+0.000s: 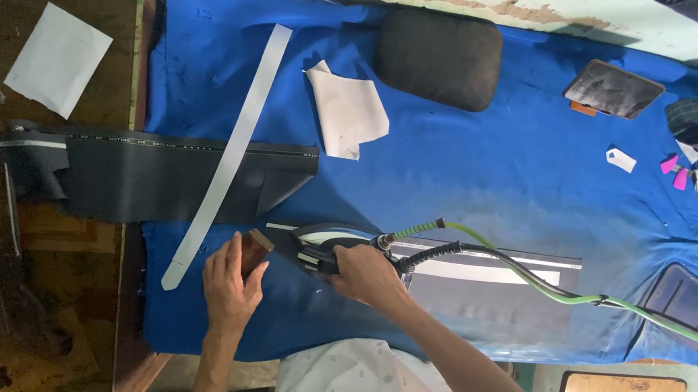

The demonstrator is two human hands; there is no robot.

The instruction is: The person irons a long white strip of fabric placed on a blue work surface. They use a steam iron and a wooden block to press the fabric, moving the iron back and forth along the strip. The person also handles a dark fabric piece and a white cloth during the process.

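- The iron (pixel 326 247) sits low on the blue tabletop (pixel 488 172), near the person's body, its nose pointing toward 9 o'clock and its sole on the left end of a dark fabric strip (pixel 473 280) that runs off toward 3 o'clock.
- The right hand (pixel 368 274) is closed around the iron's handle from the 3 o'clock side, wrist nearly straight, forearm coming in from 5 o'clock.
- The left hand (pixel 232 282) lies at 9 o'clock of the iron, just beside its nose. Its fingers curl loosely around a small brown wooden block (pixel 255 249), thumb on the near side, forearm rising straight from 6 o'clock.
- Risk, as I judge it: the left hand's fingertips are close to the hot nose; a push of the iron toward 9 o'clock could burn them.
- An iron left resting on one spot could scorch or shine the dark fabric.
- The green hose (pixel 537 282) and black cable (pixel 430 256) trail over the strip toward 3 o'clock; a tug could drag or crease the cloth, or snag on the dark pad (pixel 686 301) at the far right.
- At 10 o'clock a long white strip (pixel 230 152) lies across a larger dark cloth piece (pixel 156 176); a sweeping elbow could shift them.
- Farther off at 12 o'clock are a white paper scrap (pixel 346 111) and a black cushion (pixel 438 58).
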